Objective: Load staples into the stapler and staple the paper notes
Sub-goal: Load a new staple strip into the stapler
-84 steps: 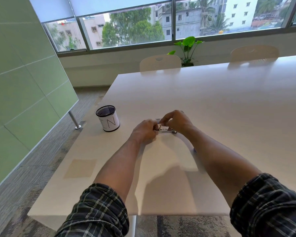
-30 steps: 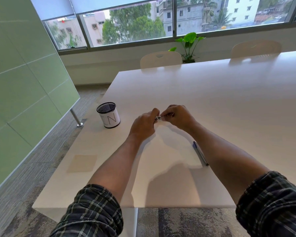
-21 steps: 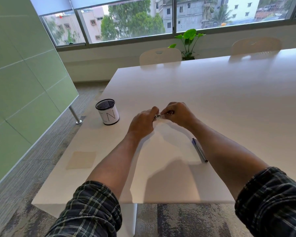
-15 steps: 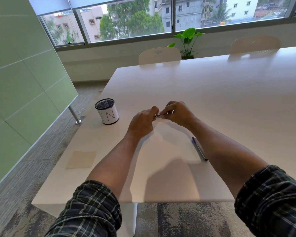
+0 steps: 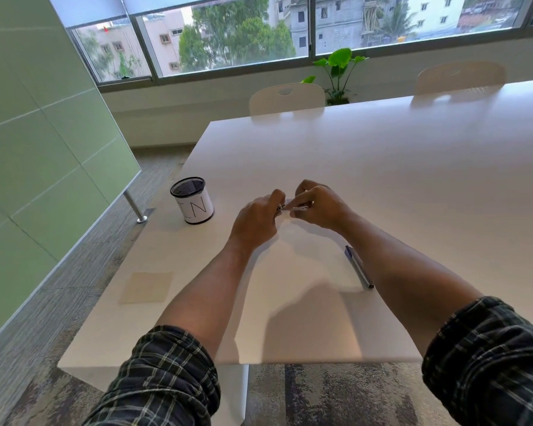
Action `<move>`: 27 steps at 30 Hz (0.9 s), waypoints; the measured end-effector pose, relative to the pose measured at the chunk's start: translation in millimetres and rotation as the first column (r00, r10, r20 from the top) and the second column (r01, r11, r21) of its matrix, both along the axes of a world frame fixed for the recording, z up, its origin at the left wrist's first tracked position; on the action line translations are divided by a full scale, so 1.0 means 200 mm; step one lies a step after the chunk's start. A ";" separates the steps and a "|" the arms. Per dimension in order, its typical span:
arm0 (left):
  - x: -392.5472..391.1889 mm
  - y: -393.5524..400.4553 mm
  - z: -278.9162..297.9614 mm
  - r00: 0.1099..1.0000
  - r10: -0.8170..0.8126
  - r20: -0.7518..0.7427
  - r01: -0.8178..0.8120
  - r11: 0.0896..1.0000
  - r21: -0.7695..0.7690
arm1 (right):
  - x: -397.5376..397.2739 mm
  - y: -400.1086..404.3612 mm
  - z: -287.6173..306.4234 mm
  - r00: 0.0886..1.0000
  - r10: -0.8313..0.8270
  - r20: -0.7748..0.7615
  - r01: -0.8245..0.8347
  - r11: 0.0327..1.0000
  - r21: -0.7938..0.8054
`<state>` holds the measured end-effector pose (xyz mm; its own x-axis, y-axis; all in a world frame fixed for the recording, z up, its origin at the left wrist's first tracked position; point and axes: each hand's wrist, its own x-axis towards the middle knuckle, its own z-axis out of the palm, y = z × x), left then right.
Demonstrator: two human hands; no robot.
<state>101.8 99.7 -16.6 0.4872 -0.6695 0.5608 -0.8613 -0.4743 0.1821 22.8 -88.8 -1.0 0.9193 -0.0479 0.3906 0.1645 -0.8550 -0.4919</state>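
A small metal stapler (image 5: 293,207) shows as a thin silver strip between my two hands, just above the white table (image 5: 413,179). My left hand (image 5: 256,219) grips its left end with curled fingers. My right hand (image 5: 317,206) pinches its right part from above. Most of the stapler is hidden by my fingers, and I cannot make out any staples. White paper (image 5: 308,262) lies on the table under and in front of my hands. A pale yellow note (image 5: 146,286) lies flat near the table's left front edge.
A black mesh cup (image 5: 192,200) with a white label stands left of my hands. A blue pen (image 5: 359,267) lies beside my right forearm. Two white chairs (image 5: 286,98) and a potted plant (image 5: 339,75) stand at the far side. A green glass partition (image 5: 43,149) runs along the left.
Both hands have stayed together on the stapler; 2.8 s ago it lay lower, near the table, and now it is held slightly raised. The pen has come into view beside my right forearm.
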 end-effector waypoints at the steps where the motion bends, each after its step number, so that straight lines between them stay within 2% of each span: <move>1: 0.00 0.00 0.00 1.000 -0.002 0.002 0.002 1.000 0.004 | 0.00 0.00 0.00 1.000 -0.004 -0.023 0.004 1.000 -0.013; 4: 0.00 0.01 -0.01 1.000 0.001 -0.001 -0.001 1.000 0.007 | -0.01 -0.01 0.00 0.998 -0.049 -0.027 0.049 0.998 -0.025; 10: -0.01 0.04 -0.01 0.999 0.039 -0.027 -0.040 0.998 -0.040 | -0.04 -0.09 -0.05 0.943 -0.322 0.079 0.314 0.945 0.094; 12: -0.01 0.04 0.00 0.998 0.045 -0.044 -0.047 0.998 -0.050 | -0.05 -0.10 -0.06 0.954 -0.293 0.070 0.282 0.950 0.138; 14: -0.02 0.04 0.00 0.997 0.043 -0.063 -0.046 0.998 -0.044 | -0.05 -0.10 -0.06 0.981 -0.191 0.030 0.184 0.970 0.157; 17: -0.02 0.03 0.00 0.998 0.032 -0.059 -0.035 0.999 -0.037 | -0.05 -0.07 -0.06 0.995 -0.098 -0.020 0.100 0.987 0.127; 21: -0.04 0.03 0.00 1.000 0.012 0.002 -0.012 1.000 -0.004 | -0.02 -0.07 -0.07 0.994 -0.111 -0.001 0.110 0.987 0.114; 25: -0.04 0.04 0.02 0.998 0.019 0.057 -0.021 0.999 0.027 | 0.00 -0.08 -0.07 0.987 -0.128 -0.098 0.133 0.990 0.044; 27: -0.05 0.05 0.03 0.994 0.022 0.108 -0.028 0.998 0.048 | 0.01 -0.08 -0.08 0.986 -0.131 -0.100 0.134 0.990 0.031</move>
<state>91.7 109.1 -10.6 0.4427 -0.6862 0.5772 -0.8624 -0.5021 0.0646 25.4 -104.4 -16.9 0.9375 -0.1846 0.2951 0.0006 -0.8468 -0.5319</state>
